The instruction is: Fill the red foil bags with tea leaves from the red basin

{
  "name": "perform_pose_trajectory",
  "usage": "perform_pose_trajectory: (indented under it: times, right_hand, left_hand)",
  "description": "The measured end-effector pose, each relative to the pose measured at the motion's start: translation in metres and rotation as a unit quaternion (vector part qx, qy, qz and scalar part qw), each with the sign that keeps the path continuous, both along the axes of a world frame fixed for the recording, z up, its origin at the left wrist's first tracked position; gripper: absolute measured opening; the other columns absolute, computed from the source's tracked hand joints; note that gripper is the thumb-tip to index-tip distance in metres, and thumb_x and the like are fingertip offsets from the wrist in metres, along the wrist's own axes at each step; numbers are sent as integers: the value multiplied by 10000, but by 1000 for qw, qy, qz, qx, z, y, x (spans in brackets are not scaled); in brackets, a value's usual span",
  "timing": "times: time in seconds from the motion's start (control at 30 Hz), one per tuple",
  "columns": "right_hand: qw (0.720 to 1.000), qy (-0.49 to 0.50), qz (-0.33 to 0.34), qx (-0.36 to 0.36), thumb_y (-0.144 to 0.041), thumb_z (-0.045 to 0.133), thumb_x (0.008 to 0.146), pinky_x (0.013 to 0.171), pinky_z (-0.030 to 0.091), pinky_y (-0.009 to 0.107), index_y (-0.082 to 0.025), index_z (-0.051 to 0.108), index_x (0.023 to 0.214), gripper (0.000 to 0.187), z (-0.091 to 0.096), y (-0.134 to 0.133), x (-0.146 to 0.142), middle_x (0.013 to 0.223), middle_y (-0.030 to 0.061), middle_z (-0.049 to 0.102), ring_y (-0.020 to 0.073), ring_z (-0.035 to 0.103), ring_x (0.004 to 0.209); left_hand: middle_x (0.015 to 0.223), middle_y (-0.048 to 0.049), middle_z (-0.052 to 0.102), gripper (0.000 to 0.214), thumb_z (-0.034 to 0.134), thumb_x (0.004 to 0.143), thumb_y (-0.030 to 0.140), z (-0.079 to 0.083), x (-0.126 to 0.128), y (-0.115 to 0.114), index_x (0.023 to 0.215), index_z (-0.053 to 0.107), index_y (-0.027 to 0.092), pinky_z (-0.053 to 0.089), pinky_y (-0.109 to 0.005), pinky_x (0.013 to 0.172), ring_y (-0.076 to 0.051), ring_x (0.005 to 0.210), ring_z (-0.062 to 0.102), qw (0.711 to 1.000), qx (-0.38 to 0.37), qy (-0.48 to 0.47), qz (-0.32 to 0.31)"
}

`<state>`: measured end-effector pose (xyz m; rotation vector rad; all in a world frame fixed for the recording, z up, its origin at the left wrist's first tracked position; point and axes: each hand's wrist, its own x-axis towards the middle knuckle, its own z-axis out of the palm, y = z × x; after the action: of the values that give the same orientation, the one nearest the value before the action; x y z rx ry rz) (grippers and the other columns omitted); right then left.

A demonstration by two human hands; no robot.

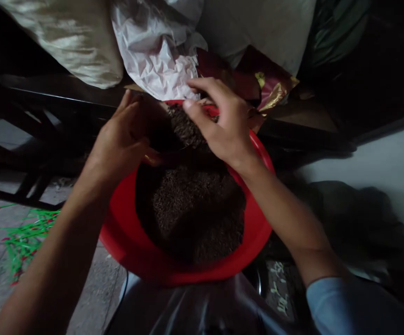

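A large red basin (118, 237) rests at my lap, with dark, fine, dry loose material (195, 209) lying in it. Above its far side, my left hand (120, 139) grips the side of a dark container (156, 128) whose exact kind is lost in shadow. Coarser brown flakes (188, 128) fill part of that container. My right hand (222, 123) hovers over the flakes from the right, thumb and fingers apart and slightly curved. Nothing shows between its fingers.
Beyond the basin stand a crumpled white plastic bag (156, 51), a pale full sack (72, 42) and a maroon-and-gold wrapper (271, 88) on a dark ledge. Green sticks with red tips (30, 237) lie scattered on the tiled floor at left.
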<state>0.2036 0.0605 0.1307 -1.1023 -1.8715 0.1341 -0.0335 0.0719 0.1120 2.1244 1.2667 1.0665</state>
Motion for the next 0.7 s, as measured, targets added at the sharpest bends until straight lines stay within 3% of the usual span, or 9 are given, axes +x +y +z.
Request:
perform_pose_trajectory:
  times: [0.07, 0.13, 0.2, 0.27, 0.37, 0.43, 0.5, 0.6, 0.7]
  right_hand:
    - [996, 68, -53, 13, -454, 432, 1104, 1001, 587, 328, -250, 676, 1202, 333, -26, 6, 26, 1192, 17, 727, 170, 705, 1133]
    - [988, 98, -113, -38, -477, 394, 1105, 927, 610, 357, -241, 698, 1128, 385, -74, 20, 59, 1107, 39, 752, 191, 727, 1030]
    - [976, 59, -140, -156, -408, 471, 1077, 1072, 552, 426, -223, 729, 1100, 318, -135, 37, 89, 1158, 72, 766, 216, 710, 1132]
    - [952, 28, -140, -270, -350, 500, 1055, 1216, 432, 429, -197, 747, 1134, 301, -194, 48, 109, 1273, 98, 748, 183, 654, 1276]
    - [930, 27, -107, -350, -353, 524, 1032, 1305, 271, 408, -178, 743, 1172, 313, -258, 45, 114, 1478, 122, 647, 128, 534, 1442]
    - [925, 32, -68, -372, -323, 611, 992, 1322, 223, 471, -182, 746, 1237, 313, -280, 33, 104, 1566, 116, 576, 181, 465, 1521]
    - [918, 41, -14, -394, -273, 673, 954, 1321, 235, 503, -219, 761, 1258, 321, -289, 18, 91, 1568, 91, 576, 237, 448, 1542]
    - [903, 73, 61, -419, -355, 627, 979, 1290, 326, 413, -240, 733, 1343, 397, -290, -4, 73, 1502, 59, 644, 218, 537, 1470]
    - [881, 130, 97, -444, -468, 596, 974, 1255, 372, 408, -241, 698, 1391, 485, -283, -22, 61, 1463, 48, 675, 230, 589, 1412]
  left_hand:
    - [1731, -56, 335, 851, 609, 652, 98, 1, -11, 1, 1498, 571, 182, 226, -433, 1355, -253, 1636, 244, 999, -34, 22, 24]
    - [1726, -72, 339, 866, 620, 675, 151, 4, -19, -1, 1536, 534, 158, 229, -440, 1351, -259, 1627, 267, 997, -62, 27, 45]
    - [1720, -66, 349, 875, 620, 689, 184, 8, -24, -4, 1557, 514, 151, 234, -434, 1349, -261, 1621, 284, 995, -75, 15, 64]
    - [1711, -44, 369, 869, 624, 692, 197, 12, -25, -7, 1555, 526, 163, 244, -428, 1347, -270, 1612, 307, 994, -77, 5, 80]
    - [1691, -27, 405, 880, 641, 682, 191, 13, -25, -12, 1555, 536, 183, 281, -439, 1340, -290, 1592, 353, 990, -88, 10, 106]
    - [1677, 1, 433, 872, 646, 678, 176, 11, -26, -14, 1543, 554, 223, 296, -454, 1338, -293, 1582, 375, 988, -89, 15, 122]
    - [1670, 19, 450, 866, 646, 675, 158, 7, -26, -14, 1533, 568, 243, 296, -457, 1341, -291, 1581, 379, 989, -81, 15, 125]
    - [1672, 23, 453, 865, 635, 665, 142, 0, -23, -14, 1523, 579, 238, 305, -443, 1338, -286, 1578, 386, 993, -57, -3, 105]
    - [1666, 15, 463, 843, 634, 677, 152, -1, -16, -13, 1514, 586, 234, 306, -457, 1337, -284, 1566, 409, 995, -51, -15, 82]
